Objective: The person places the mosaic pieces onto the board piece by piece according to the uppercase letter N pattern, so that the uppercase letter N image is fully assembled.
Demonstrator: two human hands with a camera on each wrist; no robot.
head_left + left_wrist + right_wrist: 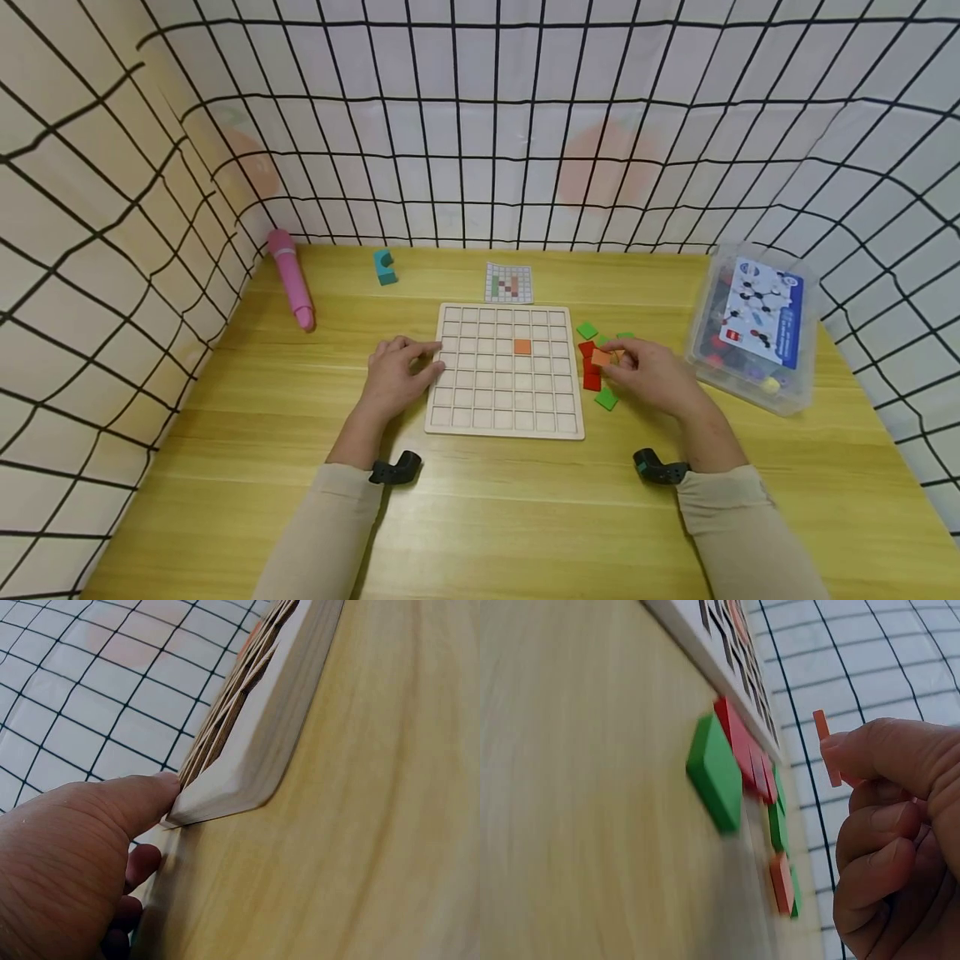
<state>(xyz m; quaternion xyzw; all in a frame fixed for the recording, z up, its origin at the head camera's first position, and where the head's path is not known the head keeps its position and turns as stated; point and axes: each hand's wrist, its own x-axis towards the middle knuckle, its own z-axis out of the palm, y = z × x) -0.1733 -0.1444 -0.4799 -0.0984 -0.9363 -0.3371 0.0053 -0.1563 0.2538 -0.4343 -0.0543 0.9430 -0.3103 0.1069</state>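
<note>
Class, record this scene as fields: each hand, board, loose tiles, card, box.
Left hand: touches left edge of wooden grid board
Right hand: pinches orange square tile
Board cells filled: one, by placed orange tile
Right of board: red tiles, green tiles, loose orange tile
Behind board: printed grid card
Far right: lidded clear plastic box

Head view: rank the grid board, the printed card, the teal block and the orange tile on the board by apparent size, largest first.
1. Grid board
2. Printed card
3. Teal block
4. Orange tile on the board
</note>
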